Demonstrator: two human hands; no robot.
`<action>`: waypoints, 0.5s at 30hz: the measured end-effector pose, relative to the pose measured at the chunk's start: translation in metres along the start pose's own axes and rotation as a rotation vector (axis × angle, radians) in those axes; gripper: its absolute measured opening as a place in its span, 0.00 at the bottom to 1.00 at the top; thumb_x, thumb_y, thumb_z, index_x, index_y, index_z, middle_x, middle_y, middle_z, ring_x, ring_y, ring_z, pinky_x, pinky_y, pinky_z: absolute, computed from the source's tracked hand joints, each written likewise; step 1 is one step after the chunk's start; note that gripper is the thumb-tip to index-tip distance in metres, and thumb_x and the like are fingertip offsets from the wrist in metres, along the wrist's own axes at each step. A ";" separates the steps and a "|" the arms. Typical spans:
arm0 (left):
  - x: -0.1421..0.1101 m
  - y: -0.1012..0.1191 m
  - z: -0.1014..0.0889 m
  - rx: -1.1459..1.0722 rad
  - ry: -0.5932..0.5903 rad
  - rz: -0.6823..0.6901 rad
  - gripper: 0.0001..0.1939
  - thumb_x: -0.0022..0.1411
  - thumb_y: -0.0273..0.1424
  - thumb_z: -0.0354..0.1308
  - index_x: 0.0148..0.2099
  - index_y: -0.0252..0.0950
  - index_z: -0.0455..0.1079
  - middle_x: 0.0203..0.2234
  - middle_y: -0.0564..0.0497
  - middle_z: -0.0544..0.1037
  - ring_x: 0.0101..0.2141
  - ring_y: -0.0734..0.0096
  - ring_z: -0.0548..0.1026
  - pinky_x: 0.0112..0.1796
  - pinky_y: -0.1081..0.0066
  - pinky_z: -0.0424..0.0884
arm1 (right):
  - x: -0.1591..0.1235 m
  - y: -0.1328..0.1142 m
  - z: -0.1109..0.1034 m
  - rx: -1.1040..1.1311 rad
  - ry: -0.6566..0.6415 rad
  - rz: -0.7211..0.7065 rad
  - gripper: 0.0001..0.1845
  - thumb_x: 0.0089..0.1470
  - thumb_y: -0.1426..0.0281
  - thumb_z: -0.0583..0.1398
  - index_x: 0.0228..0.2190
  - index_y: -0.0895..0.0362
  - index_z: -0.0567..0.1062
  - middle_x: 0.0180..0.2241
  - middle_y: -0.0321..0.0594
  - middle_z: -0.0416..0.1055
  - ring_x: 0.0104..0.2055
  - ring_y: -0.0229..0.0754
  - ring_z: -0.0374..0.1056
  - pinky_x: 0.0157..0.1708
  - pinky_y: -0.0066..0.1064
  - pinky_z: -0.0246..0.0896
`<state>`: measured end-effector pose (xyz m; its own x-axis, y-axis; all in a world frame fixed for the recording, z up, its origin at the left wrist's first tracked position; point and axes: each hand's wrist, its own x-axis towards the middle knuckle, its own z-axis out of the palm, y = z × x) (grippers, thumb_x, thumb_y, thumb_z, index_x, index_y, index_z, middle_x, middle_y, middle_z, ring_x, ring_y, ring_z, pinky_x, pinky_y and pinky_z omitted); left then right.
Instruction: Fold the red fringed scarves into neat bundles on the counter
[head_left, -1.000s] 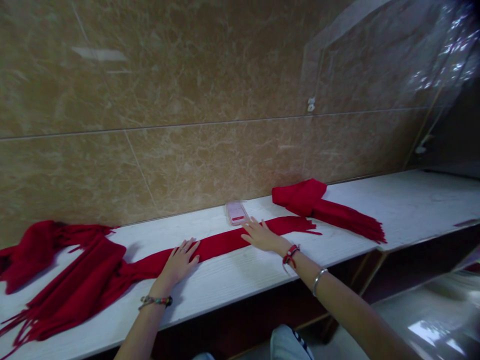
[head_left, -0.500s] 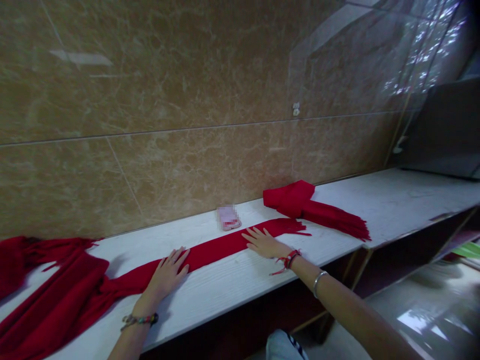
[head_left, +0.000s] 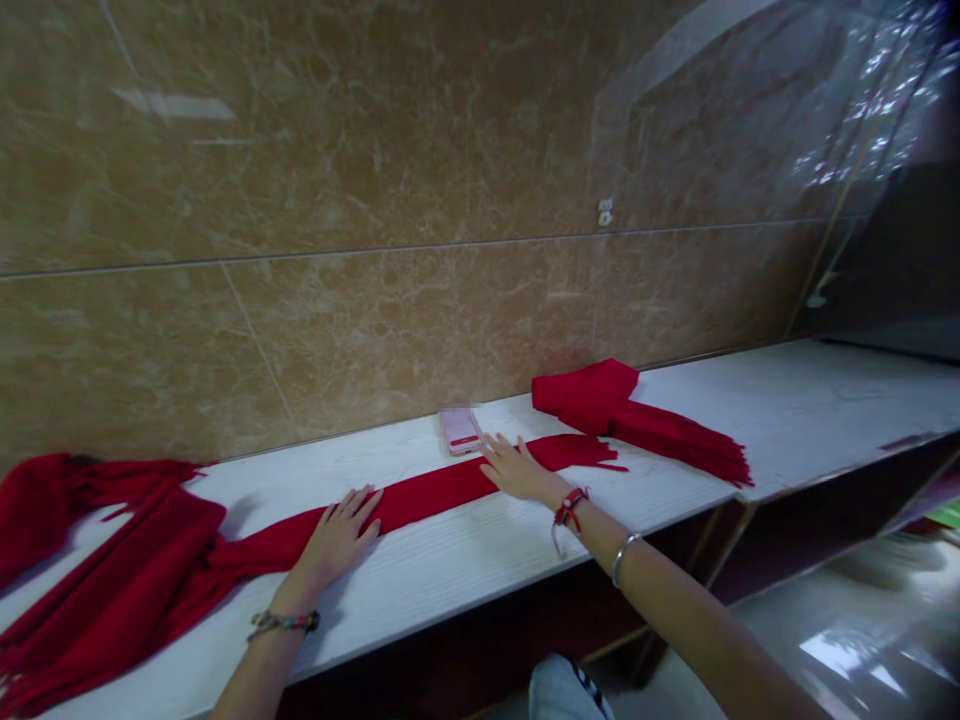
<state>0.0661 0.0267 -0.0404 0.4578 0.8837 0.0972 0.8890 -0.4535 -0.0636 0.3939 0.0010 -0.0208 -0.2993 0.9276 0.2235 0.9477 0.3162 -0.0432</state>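
Note:
A long red scarf (head_left: 435, 492) lies stretched out along the white counter (head_left: 480, 560). My left hand (head_left: 337, 535) rests flat on it with fingers spread, near its bunched left part. My right hand (head_left: 517, 470) lies flat on the scarf further right, fingers stretched toward a pink phone (head_left: 460, 430) by the wall. Both wrists wear bracelets. The scarf's fringed end (head_left: 596, 455) lies just right of my right hand.
A second folded red scarf (head_left: 637, 410) lies at the right against the marble wall (head_left: 375, 200). More red scarf cloth (head_left: 90, 560) is heaped at the left end. The counter edge runs in front of my knees, with a glossy floor (head_left: 847, 640) at the lower right.
My hands stay flat on the scarf. The left hand has slid slightly left along the cloth; the view has shifted a little.

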 end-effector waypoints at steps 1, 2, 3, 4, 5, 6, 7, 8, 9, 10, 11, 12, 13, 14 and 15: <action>-0.001 0.001 -0.001 0.000 -0.001 -0.001 0.26 0.61 0.39 0.39 0.60 0.40 0.50 0.59 0.48 0.53 0.58 0.59 0.50 0.54 0.56 0.51 | 0.006 -0.020 0.000 0.041 0.017 -0.079 0.27 0.58 0.62 0.42 0.56 0.58 0.52 0.60 0.48 0.44 0.61 0.52 0.37 0.53 0.56 0.39; -0.002 0.002 -0.002 0.000 0.000 -0.002 0.26 0.61 0.39 0.39 0.60 0.39 0.50 0.59 0.48 0.53 0.58 0.59 0.50 0.54 0.56 0.50 | 0.011 -0.038 0.002 0.076 0.026 -0.147 0.27 0.58 0.61 0.42 0.56 0.58 0.52 0.60 0.49 0.45 0.61 0.51 0.38 0.53 0.54 0.39; -0.002 0.003 -0.003 0.000 0.002 -0.002 0.26 0.61 0.39 0.39 0.60 0.39 0.50 0.59 0.47 0.53 0.58 0.58 0.50 0.54 0.55 0.50 | 0.015 -0.055 0.004 0.107 0.025 -0.203 0.27 0.58 0.61 0.41 0.56 0.58 0.52 0.59 0.48 0.45 0.61 0.51 0.38 0.53 0.54 0.38; -0.003 0.004 -0.003 0.000 0.005 -0.003 0.26 0.62 0.39 0.39 0.60 0.39 0.50 0.59 0.47 0.53 0.58 0.58 0.50 0.54 0.55 0.50 | 0.018 -0.069 0.007 0.133 0.016 -0.244 0.27 0.58 0.60 0.41 0.56 0.58 0.53 0.59 0.48 0.46 0.61 0.51 0.38 0.54 0.53 0.38; -0.003 0.005 -0.003 -0.001 0.006 -0.005 0.26 0.62 0.39 0.39 0.61 0.39 0.50 0.59 0.47 0.53 0.58 0.58 0.50 0.54 0.55 0.50 | 0.019 -0.080 0.011 0.154 0.000 -0.270 0.27 0.58 0.59 0.41 0.56 0.58 0.53 0.59 0.48 0.46 0.61 0.51 0.38 0.54 0.53 0.37; -0.004 0.005 -0.003 -0.003 0.007 -0.008 0.26 0.62 0.39 0.39 0.61 0.40 0.50 0.59 0.47 0.53 0.58 0.58 0.50 0.54 0.55 0.50 | 0.021 -0.088 0.015 0.170 -0.017 -0.281 0.28 0.58 0.59 0.40 0.56 0.57 0.53 0.59 0.47 0.47 0.61 0.51 0.39 0.54 0.53 0.37; -0.004 0.005 -0.002 -0.006 0.008 -0.011 0.26 0.62 0.39 0.39 0.61 0.40 0.50 0.59 0.48 0.53 0.58 0.58 0.50 0.54 0.55 0.50 | 0.021 -0.094 0.019 0.181 -0.028 -0.283 0.28 0.58 0.58 0.40 0.56 0.57 0.53 0.59 0.47 0.47 0.60 0.51 0.39 0.54 0.54 0.36; -0.005 0.005 -0.001 -0.010 0.010 -0.016 0.25 0.62 0.39 0.40 0.61 0.41 0.50 0.59 0.48 0.53 0.58 0.59 0.50 0.54 0.56 0.50 | 0.022 -0.097 0.024 0.188 -0.033 -0.278 0.28 0.58 0.58 0.40 0.56 0.56 0.53 0.59 0.46 0.48 0.60 0.51 0.39 0.54 0.54 0.35; -0.005 0.005 0.000 -0.016 0.012 -0.021 0.25 0.62 0.39 0.40 0.61 0.41 0.50 0.59 0.49 0.53 0.58 0.59 0.50 0.54 0.56 0.50 | 0.022 -0.098 0.027 0.191 -0.031 -0.270 0.28 0.58 0.58 0.40 0.56 0.56 0.53 0.59 0.46 0.48 0.60 0.51 0.40 0.54 0.54 0.34; -0.005 0.005 0.001 -0.023 0.014 -0.023 0.25 0.62 0.39 0.40 0.61 0.42 0.50 0.59 0.49 0.53 0.58 0.59 0.50 0.54 0.56 0.50 | 0.022 -0.099 0.030 0.191 -0.027 -0.263 0.27 0.58 0.58 0.40 0.56 0.55 0.53 0.59 0.45 0.48 0.60 0.50 0.40 0.54 0.54 0.34; -0.006 0.005 0.002 -0.032 0.017 -0.023 0.25 0.62 0.40 0.40 0.60 0.42 0.50 0.59 0.49 0.53 0.58 0.59 0.50 0.54 0.56 0.50 | 0.022 -0.098 0.032 0.190 -0.022 -0.258 0.27 0.58 0.58 0.40 0.56 0.55 0.53 0.59 0.44 0.48 0.60 0.50 0.40 0.55 0.54 0.33; -0.007 0.005 0.002 -0.042 0.020 -0.020 0.25 0.62 0.40 0.40 0.60 0.42 0.50 0.59 0.49 0.53 0.58 0.59 0.50 0.54 0.56 0.50 | 0.021 -0.098 0.033 0.187 -0.020 -0.255 0.27 0.58 0.59 0.40 0.56 0.55 0.53 0.59 0.44 0.48 0.60 0.50 0.40 0.55 0.54 0.33; -0.009 0.005 0.001 -0.054 0.022 -0.013 0.25 0.62 0.41 0.39 0.61 0.42 0.49 0.59 0.48 0.53 0.58 0.60 0.50 0.54 0.56 0.50 | 0.021 -0.097 0.033 0.183 -0.018 -0.252 0.27 0.58 0.59 0.40 0.56 0.55 0.53 0.59 0.44 0.48 0.60 0.50 0.40 0.55 0.54 0.33; -0.010 0.004 0.000 -0.067 0.020 -0.002 0.26 0.63 0.42 0.38 0.61 0.41 0.49 0.59 0.48 0.53 0.58 0.61 0.50 0.54 0.57 0.50 | 0.021 -0.097 0.033 0.177 -0.015 -0.252 0.27 0.58 0.59 0.40 0.56 0.55 0.54 0.59 0.44 0.48 0.60 0.49 0.40 0.55 0.53 0.33; -0.012 0.002 -0.003 -0.078 0.012 0.014 0.26 0.63 0.43 0.37 0.61 0.41 0.49 0.59 0.48 0.52 0.58 0.62 0.50 0.54 0.59 0.50 | 0.020 -0.097 0.033 0.171 -0.010 -0.254 0.27 0.58 0.60 0.40 0.56 0.55 0.54 0.59 0.43 0.48 0.60 0.49 0.40 0.55 0.53 0.33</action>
<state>0.0622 0.0147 -0.0385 0.4700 0.8760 0.1086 0.8804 -0.4740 0.0128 0.2923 -0.0045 -0.0443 -0.5261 0.8163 0.2384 0.8103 0.5663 -0.1507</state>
